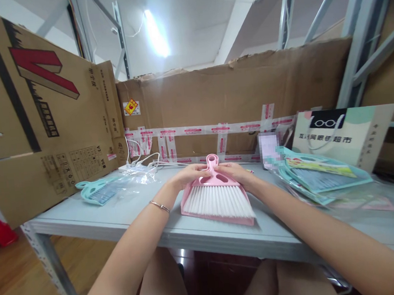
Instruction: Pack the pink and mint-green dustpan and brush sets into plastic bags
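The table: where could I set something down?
Bare room: in front of the left green brush set, beside the left forearm; a smaller patch between the pink brush set and right forearm. Right end crowded: green dustpans, plastic, paper bag.

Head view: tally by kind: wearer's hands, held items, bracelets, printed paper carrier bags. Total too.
Left hand and right hand: 2
White-bristled hand brush, held: 1
Pink dustpan, held: 1
Bracelet: 1
Printed paper carrier bag: 1
Total: 6

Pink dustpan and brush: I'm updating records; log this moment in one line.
left hand + right hand: holding pink dustpan | white-bristled brush: nested inside
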Tool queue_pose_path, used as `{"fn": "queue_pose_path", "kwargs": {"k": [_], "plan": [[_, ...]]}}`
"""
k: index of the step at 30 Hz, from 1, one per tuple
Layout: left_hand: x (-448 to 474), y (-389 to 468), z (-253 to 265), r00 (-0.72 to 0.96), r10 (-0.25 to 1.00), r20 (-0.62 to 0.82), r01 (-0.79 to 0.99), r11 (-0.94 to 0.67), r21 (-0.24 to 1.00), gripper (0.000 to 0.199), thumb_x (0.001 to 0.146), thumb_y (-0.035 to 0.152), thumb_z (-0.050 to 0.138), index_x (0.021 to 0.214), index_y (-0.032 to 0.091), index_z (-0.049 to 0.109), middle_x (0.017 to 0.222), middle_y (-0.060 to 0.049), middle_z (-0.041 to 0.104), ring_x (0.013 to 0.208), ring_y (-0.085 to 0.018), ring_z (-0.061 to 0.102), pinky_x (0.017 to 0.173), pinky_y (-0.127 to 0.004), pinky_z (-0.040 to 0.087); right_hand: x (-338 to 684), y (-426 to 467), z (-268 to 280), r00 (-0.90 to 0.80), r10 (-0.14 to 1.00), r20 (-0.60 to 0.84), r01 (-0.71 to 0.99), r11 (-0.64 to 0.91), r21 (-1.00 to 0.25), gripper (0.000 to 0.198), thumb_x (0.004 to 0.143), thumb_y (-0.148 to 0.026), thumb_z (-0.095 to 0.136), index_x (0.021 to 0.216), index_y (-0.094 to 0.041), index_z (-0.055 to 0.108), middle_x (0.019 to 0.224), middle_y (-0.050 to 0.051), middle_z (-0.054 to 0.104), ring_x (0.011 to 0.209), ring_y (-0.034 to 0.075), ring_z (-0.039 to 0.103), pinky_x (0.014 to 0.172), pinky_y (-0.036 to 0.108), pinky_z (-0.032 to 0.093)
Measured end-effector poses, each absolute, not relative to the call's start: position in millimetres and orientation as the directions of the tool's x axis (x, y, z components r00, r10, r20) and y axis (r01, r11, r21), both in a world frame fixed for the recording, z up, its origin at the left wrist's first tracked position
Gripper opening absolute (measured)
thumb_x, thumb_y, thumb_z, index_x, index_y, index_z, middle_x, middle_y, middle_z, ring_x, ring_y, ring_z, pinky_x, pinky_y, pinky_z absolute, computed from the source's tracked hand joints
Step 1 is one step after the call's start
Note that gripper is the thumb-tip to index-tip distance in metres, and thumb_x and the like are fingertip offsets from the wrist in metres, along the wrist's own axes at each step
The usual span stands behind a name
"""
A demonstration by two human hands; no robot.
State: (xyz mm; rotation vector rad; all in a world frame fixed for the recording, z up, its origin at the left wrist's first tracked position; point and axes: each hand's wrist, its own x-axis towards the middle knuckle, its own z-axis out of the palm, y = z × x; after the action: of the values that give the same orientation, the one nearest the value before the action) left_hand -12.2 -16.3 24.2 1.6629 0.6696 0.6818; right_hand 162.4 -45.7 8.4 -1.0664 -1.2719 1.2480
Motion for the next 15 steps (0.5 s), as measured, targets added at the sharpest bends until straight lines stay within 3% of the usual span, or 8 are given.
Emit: {"fn": "queue_pose_path", "kwargs": {"k": [6,10,15], "plan": [[-10,-8,15,0.650,0.750,0.125,0.078,-0.229,0.970,0.045,0.064,0.036,0.073,0.103,0.013,0.068,0.087,-0.006,0.067,0.076,-0.013,0.057,0.075,-0.026,0.041,167,-41,3,-0.062,0.990,0.130,0.102,0.136,-0.985,0.023,0.064,-0.030,0.075,0.079,-0.013,0.071,0.066,0.003,0.069,0.055,0.011,0.058,0.052,0.020,0.043],[-10,-4,13,0.643,0.752,0.141,0.092,-0.259,0.961,0.042,0.065,0.036,0.072,0.101,0.015,0.069,0.087,-0.005,0.068,0.079,-0.015,0.059,0.079,-0.028,0.042,167,-39,2,-0.018,0.982,0.188,0.203,0.187,-0.961,0.021,0.066,-0.029,0.073,0.080,-0.013,0.072,0.066,0.001,0.068,0.054,0.009,0.056,0.052,0.019,0.042],[-9,-5,15,0.613,0.776,0.151,0.052,-0.230,0.972,0.043,0.063,0.036,0.075,0.100,0.014,0.069,0.087,-0.007,0.068,0.077,-0.015,0.060,0.079,-0.030,0.042,167,-41,6,-0.045,0.984,0.173,0.121,0.177,-0.977,0.014,0.069,-0.027,0.071,0.075,-0.014,0.069,0.067,0.002,0.068,0.057,0.010,0.058,0.053,0.019,0.044]]}}
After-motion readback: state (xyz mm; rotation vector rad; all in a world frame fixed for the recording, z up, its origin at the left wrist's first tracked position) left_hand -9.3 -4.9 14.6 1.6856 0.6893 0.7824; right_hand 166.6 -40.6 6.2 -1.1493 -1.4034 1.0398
